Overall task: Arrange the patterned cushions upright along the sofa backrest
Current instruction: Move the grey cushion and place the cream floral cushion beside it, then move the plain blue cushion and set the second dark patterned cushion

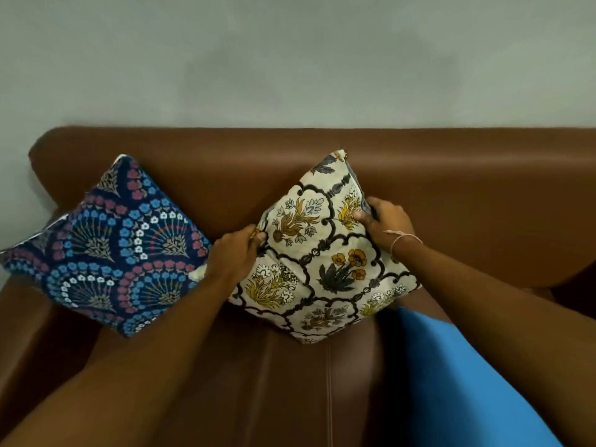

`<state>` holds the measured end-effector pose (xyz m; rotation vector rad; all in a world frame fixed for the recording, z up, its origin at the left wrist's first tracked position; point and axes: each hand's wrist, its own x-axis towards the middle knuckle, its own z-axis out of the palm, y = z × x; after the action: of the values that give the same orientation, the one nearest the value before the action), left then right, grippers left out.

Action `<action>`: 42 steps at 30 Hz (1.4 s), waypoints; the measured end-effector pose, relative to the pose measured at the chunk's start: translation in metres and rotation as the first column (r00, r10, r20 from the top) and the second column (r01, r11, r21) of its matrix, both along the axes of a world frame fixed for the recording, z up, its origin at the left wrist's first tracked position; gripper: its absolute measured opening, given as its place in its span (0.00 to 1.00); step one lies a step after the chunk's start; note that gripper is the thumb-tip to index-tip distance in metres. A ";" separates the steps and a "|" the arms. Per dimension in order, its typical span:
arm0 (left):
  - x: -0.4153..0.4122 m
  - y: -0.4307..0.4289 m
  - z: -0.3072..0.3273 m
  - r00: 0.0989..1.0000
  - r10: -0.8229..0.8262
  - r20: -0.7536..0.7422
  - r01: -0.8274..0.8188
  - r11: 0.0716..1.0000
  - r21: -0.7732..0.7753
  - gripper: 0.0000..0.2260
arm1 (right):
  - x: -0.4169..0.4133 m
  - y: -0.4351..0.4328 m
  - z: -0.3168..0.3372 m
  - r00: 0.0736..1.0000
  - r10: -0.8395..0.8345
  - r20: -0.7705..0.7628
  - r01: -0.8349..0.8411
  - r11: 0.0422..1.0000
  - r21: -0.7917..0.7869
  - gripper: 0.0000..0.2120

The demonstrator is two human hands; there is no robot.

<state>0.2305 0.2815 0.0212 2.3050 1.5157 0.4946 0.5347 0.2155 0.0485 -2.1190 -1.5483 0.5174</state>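
Note:
A cream cushion (325,262) with yellow and grey flowers in black lattice stands on one corner against the brown sofa backrest (451,188). My left hand (237,253) grips its left edge and my right hand (385,222) grips its upper right edge, thumb on the front. A dark blue cushion (106,250) with red, blue and white flower arcs leans in the sofa's left corner, also standing on a point, just left of my left hand.
The brown leather seat (274,375) with a stitched seam lies below the cushions. The left armrest (19,317) bounds the blue cushion. A blue cloth (451,382) covers the lower right. A grey wall (290,59) rises behind the sofa.

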 end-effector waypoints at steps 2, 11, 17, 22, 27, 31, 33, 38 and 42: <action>0.005 0.004 -0.013 0.998 0.045 -0.035 -0.044 0.998 0.037 0.14 | 0.000 0.003 -0.012 0.998 -0.031 0.046 0.029 0.999 0.041 0.15; 0.021 -0.060 -0.002 0.977 0.090 0.194 -0.156 0.920 0.358 0.22 | 0.004 -0.053 -0.002 0.987 -0.157 0.035 0.141 0.949 0.281 0.25; 0.064 -0.217 -0.031 0.931 -0.363 -0.035 0.355 0.880 0.316 0.33 | 0.035 -0.220 0.003 0.991 -0.012 0.137 -0.043 0.917 0.395 0.22; 0.118 -0.306 -0.081 0.744 -0.568 -0.353 0.630 0.772 0.086 0.42 | 0.054 -0.405 -0.052 0.993 -0.105 0.059 0.093 0.979 0.179 0.24; 0.152 -0.314 -0.114 0.521 -0.647 -0.557 0.738 0.669 -0.086 0.53 | 0.056 -0.512 -0.121 0.995 0.065 0.069 -0.057 0.993 -0.107 0.47; 0.182 -0.307 -0.132 0.390 -0.675 -0.627 0.799 0.586 -0.134 0.55 | 0.034 -0.528 -0.173 0.960 0.133 0.248 -0.059 0.957 -0.285 0.56; 0.197 -0.308 -0.141 0.389 -0.659 -0.644 0.793 0.595 -0.131 0.50 | 0.024 -0.513 -0.189 0.943 0.096 0.320 0.008 0.952 -0.308 0.52; 0.199 -0.303 -0.169 0.388 -0.649 -0.654 0.782 0.608 -0.140 0.37 | 0.022 -0.477 -0.205 0.912 0.009 0.409 0.117 0.952 -0.282 0.36; 0.198 -0.294 -0.149 0.356 -0.699 -0.620 0.784 0.584 -0.209 0.35 | 0.051 -0.478 -0.167 0.985 -0.047 0.165 0.090 0.960 -0.265 0.42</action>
<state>0.4281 -0.0122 -0.1274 3.0997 0.3768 -0.5681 0.5859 -0.2627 -0.1180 -2.4655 -1.5550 0.5800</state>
